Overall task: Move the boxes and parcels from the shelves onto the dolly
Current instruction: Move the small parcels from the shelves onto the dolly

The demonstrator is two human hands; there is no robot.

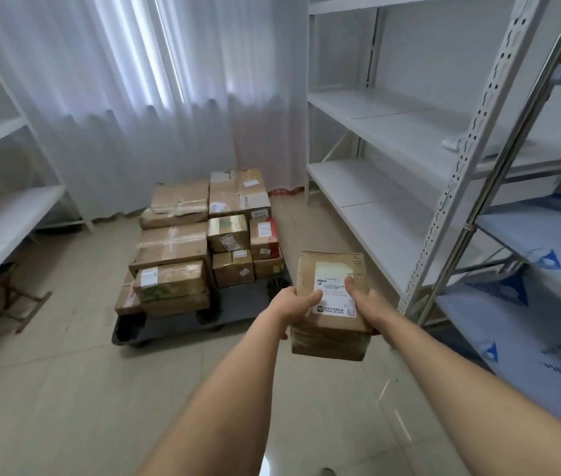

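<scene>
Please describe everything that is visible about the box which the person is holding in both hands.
The held box is a small brown cardboard carton, shiny with clear tape. A white shipping label with printed text lies on its top face. It is carried level in the air, above the floor, near the right front corner of the dolly. The left hand grips its left side and the right hand its right side, both thumbs pressing on the label.

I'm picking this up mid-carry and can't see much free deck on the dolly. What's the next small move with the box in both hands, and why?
Probably carry the box forward and lower it onto the bare near strip of the dolly. The left hand and right hand hold it in the air, short of the dolly, and the stacked boxes fill the rest.
</scene>
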